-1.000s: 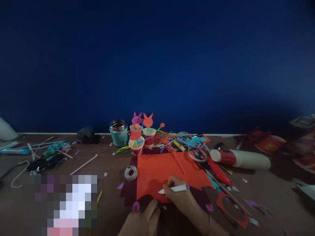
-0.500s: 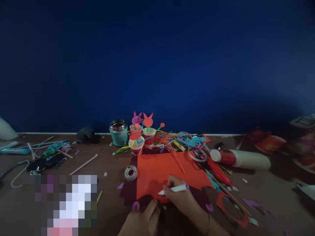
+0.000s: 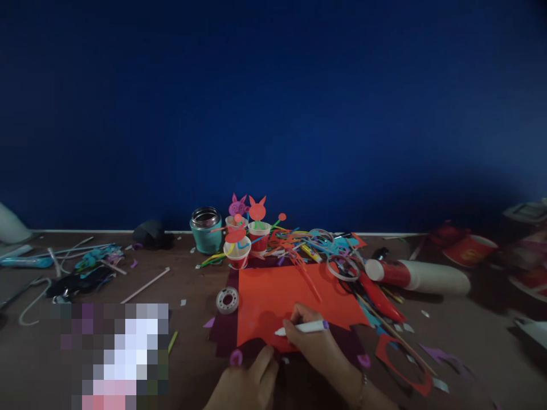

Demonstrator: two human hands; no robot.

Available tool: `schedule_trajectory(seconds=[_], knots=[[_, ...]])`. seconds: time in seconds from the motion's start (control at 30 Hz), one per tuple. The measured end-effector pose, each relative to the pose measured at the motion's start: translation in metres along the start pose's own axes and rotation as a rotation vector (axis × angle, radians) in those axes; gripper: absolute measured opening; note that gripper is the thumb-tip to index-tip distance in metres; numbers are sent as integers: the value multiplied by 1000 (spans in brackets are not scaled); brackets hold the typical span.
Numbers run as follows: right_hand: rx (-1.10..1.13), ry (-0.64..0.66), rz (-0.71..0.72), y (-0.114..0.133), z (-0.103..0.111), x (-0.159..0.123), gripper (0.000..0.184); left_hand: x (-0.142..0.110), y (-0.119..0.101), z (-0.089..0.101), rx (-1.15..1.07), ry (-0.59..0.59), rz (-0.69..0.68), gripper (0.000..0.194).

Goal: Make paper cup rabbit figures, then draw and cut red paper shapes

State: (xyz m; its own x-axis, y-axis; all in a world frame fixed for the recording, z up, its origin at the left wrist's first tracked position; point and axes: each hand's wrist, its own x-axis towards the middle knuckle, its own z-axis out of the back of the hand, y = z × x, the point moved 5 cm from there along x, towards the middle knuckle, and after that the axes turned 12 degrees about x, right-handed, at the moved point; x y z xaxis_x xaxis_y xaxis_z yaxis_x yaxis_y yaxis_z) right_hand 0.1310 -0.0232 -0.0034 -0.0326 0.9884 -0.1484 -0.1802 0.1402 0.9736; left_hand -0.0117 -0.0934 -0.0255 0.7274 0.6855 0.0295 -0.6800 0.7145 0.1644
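Observation:
My right hand (image 3: 305, 336) is closed round a white marker (image 3: 310, 327) with a purple end, its tip pointing left, at or just above the lower part of an orange paper sheet (image 3: 273, 296). My left hand (image 3: 250, 381) rests at the sheet's lower edge, its fingertips laid down close to the marker tip; part of it is out of frame. Dark purple paper (image 3: 224, 327) lies under the orange sheet, and shows where its lower edge is cut away. A small pink paper piece (image 3: 236, 357) is beside my left hand. To the left lies a tape roll (image 3: 227, 300).
Behind the sheet stand decorated paper cups (image 3: 237, 257) and a teal jar (image 3: 205, 234). On the right are red-handled scissors (image 3: 382, 299), a white and red bottle (image 3: 440, 277) and an orange paper offcut (image 3: 404, 364). Pipe cleaners (image 3: 96, 256) lie at left. A blurred block covers the lower left.

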Motion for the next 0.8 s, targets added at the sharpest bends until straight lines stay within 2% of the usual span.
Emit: schedule_trajectory(seconds=[0.2,0.6,0.8], knots=[[9,13,2,4,0,-2,19,0,0,2,-1,-21,2,35],[-84,11,27,1,-1,0,20,1,0,5,-29,31,0,34],[-53,-3,-7,0,0,-1,19,1,0,7,-24,45,3,35]])
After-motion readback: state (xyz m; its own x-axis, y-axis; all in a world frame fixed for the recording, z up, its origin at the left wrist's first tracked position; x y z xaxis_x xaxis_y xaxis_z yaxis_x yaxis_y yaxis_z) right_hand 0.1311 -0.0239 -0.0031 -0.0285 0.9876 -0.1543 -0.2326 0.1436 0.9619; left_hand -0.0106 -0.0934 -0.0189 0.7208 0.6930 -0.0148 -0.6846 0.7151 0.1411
